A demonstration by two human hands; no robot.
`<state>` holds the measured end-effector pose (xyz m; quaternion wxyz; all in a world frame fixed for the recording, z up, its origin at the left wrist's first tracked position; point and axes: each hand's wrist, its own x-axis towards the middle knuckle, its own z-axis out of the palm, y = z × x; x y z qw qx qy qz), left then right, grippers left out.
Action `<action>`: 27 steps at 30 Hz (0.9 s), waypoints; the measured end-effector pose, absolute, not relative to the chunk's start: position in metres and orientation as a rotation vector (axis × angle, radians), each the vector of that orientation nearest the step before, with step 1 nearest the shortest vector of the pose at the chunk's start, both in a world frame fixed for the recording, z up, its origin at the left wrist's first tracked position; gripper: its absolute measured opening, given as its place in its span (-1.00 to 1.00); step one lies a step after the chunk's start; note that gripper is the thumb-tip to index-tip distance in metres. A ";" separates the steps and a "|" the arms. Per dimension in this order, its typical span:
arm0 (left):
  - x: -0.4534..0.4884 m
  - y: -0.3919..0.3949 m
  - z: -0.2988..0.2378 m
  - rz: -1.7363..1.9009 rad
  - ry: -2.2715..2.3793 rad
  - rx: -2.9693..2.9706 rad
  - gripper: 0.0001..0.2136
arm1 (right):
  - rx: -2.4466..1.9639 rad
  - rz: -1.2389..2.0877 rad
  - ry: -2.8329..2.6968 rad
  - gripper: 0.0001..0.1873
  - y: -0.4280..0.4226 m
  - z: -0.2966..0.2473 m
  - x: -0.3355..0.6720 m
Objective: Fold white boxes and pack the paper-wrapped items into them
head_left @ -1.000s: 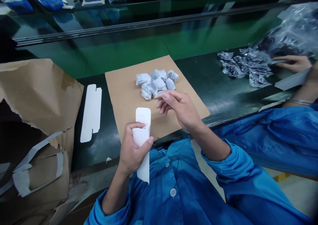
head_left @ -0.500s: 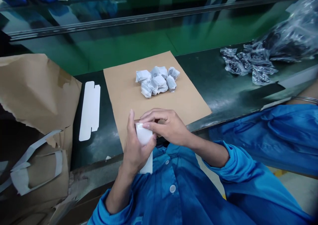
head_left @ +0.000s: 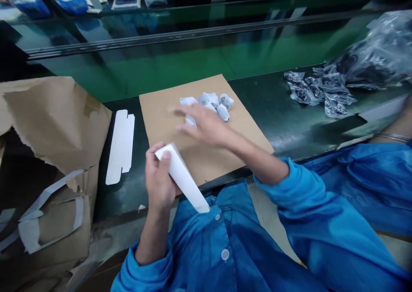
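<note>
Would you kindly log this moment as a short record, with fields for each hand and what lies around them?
Left hand: grips a white box, tilted, thumb on its upper end.
Right hand: open, blurred, over the packets; contact cannot be told.
Packets: small white pile on brown cardboard.
Left of cardboard: flat white blank on the dark table.
Far left: torn brown paper.
Right: clear bags with dark contents.
Others: a co-worker's wrist at the right edge.
</note>
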<state>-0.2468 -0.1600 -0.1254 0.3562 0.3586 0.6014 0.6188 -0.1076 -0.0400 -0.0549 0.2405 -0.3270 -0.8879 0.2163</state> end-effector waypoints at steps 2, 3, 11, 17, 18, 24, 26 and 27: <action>-0.257 -0.140 -0.133 1.728 1.520 0.749 -0.66 | -1.104 0.269 -2.574 -0.48 0.012 -0.045 -0.126; -0.262 -0.131 -0.139 1.774 1.537 0.721 -0.67 | -1.177 0.205 -2.650 -0.47 0.035 -0.044 -0.136; -0.296 -0.141 -0.143 1.742 1.919 1.116 -0.50 | -0.972 0.388 -2.417 -0.52 0.041 -0.029 -0.110; -0.306 -0.162 -0.109 0.446 1.293 2.557 -0.36 | -0.771 1.208 -2.469 -0.66 -0.035 -0.069 -0.028; -0.305 -0.157 -0.110 0.326 1.200 2.620 -0.40 | -0.875 1.154 -2.476 -0.67 -0.043 -0.082 -0.023; -0.289 -0.140 -0.126 0.299 1.499 2.783 -0.52 | -1.328 0.193 -2.278 -0.62 -0.084 -0.111 -0.017; -0.284 -0.143 -0.128 0.334 1.586 2.777 -0.49 | -1.310 0.145 -2.427 -0.58 -0.100 -0.110 -0.019; -0.281 -0.146 -0.127 0.324 1.583 2.776 -0.49 | -1.328 0.141 -2.512 -0.53 -0.107 -0.110 -0.020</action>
